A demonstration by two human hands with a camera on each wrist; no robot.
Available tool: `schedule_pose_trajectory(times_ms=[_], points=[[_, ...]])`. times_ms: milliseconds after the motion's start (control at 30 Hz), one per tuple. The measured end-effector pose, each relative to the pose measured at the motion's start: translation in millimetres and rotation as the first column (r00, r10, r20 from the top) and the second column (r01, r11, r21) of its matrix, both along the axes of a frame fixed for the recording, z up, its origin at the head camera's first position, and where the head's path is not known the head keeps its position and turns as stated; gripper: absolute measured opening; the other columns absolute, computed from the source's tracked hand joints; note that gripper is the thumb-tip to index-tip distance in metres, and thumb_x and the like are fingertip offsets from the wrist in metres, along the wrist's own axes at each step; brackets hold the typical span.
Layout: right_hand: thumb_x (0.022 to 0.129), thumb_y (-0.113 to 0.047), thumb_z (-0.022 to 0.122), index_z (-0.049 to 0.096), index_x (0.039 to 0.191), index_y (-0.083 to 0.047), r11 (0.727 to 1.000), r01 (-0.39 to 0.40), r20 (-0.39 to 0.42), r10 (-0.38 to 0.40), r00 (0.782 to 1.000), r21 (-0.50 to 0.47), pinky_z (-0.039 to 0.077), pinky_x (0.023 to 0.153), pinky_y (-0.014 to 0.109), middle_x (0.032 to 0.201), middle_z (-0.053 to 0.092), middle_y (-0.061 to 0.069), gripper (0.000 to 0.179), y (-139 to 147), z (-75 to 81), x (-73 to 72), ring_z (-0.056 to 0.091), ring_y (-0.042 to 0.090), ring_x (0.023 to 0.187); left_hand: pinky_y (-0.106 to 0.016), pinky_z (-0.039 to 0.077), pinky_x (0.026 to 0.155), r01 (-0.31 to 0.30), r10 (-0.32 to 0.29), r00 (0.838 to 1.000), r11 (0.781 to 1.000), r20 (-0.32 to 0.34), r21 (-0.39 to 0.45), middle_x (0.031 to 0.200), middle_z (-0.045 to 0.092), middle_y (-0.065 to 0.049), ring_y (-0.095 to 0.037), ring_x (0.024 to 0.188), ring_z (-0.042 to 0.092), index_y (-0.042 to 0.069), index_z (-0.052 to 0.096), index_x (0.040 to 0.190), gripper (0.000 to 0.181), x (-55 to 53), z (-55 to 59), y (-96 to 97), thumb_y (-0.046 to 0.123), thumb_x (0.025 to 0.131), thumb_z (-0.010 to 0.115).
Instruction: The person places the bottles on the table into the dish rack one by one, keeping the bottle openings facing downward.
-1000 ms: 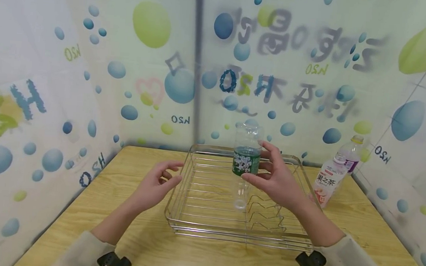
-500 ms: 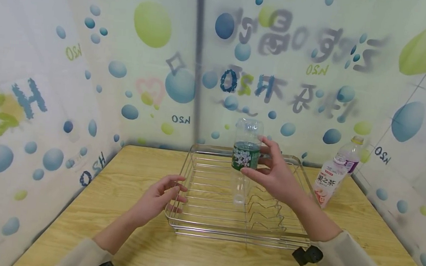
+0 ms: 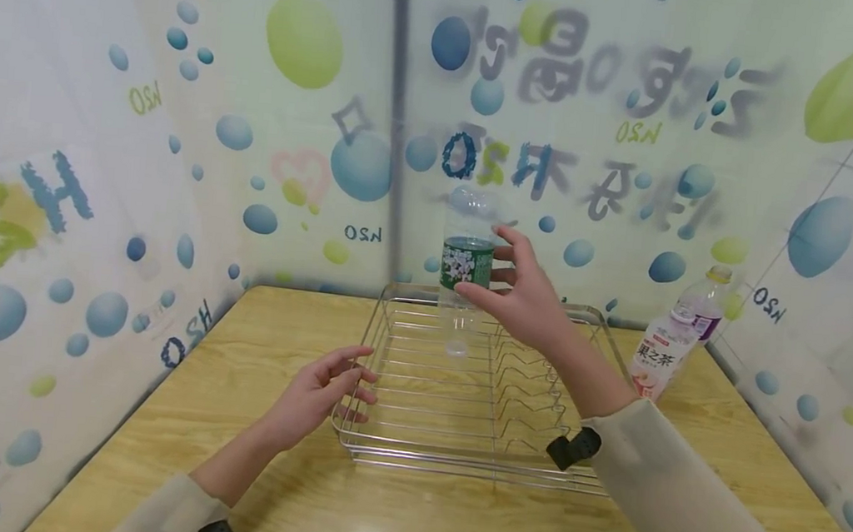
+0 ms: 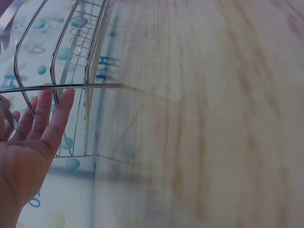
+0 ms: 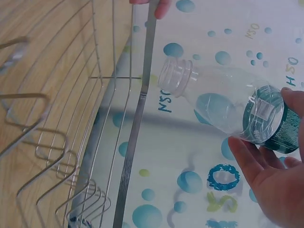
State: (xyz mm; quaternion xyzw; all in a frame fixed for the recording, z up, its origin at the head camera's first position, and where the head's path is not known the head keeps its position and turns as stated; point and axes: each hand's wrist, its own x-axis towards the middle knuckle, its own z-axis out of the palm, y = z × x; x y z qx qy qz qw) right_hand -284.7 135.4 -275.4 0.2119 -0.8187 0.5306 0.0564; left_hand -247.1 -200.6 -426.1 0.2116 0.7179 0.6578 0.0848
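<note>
Two hands (image 3: 520,300) (image 3: 320,395): right firm around one upturned bottle (image 3: 467,262), left loose-fingered at one wire rack (image 3: 449,454); two other bottles (image 3: 660,355) (image 3: 705,325) beyond.

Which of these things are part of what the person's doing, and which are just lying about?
Part of the job, it seems:
upside-down green-labelled bottle, in the grip of the right hand
wire rack, with the left hand at its left side

Apparently just there for now:
pink-and-white bottle
purple-labelled bottle behind it
bubble-patterned backdrop
</note>
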Motion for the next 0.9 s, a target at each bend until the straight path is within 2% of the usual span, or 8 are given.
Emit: schedule_pose_trajectory(times_ms=[233,433,667,900], points=[[0.101,-0.039,0.081,0.015,0.176,-0.026,1.000,-0.004,0.012,0.004,1.000,-0.003,0.054,0.115,0.060,0.168,0.039,0.017,0.100,-25,1.2,-27.1,0.055,0.039,0.146,-0.051,0.070,0.085,0.000,0.000,1.000,1.000,0.003,0.004,0.132,0.067,-0.011,-0.027,0.108,0.077,0.010,0.045,0.164,0.048,0.6,-0.3,-0.7,0.023,0.118,0.053],[0.101,-0.037,0.080,0.016,0.175,-0.029,0.999,-0.010,0.043,0.012,0.999,-0.042,0.058,0.108,0.061,0.168,0.040,0.017,0.098,-42,-7.6,-50.0,0.055,0.041,0.145,-0.052,0.070,0.085,0.000,0.000,1.000,1.000,0.011,0.008,0.133,0.067,-0.011,-0.024,0.107,0.077,0.010,0.045,0.164,0.049,0.1,2.4,0.4,0.022,0.118,0.053],[0.102,-0.037,0.080,0.016,0.175,-0.029,0.996,-0.010,0.083,0.018,0.996,-0.092,0.058,0.108,0.059,0.168,0.040,0.018,0.098,-59,-24.5,-75.6,0.054,0.040,0.145,-0.050,0.070,0.086,0.008,-0.008,1.000,1.000,0.016,0.004,0.134,0.067,-0.012,-0.023,0.107,0.077,0.010,0.045,0.164,0.048,-1.0,5.8,1.1,0.021,0.118,0.053],[0.102,-0.034,0.081,0.017,0.175,-0.028,0.991,0.005,0.154,0.015,0.988,-0.131,0.060,0.105,0.058,0.165,0.043,0.017,0.097,-68,-49.6,-92.2,0.059,0.038,0.140,-0.051,0.070,0.087,0.014,-0.014,0.999,1.000,0.034,-0.002,0.137,0.066,-0.014,-0.023,0.109,0.077,0.011,0.044,0.165,0.048,-1.0,5.6,0.3,0.021,0.118,0.052]])
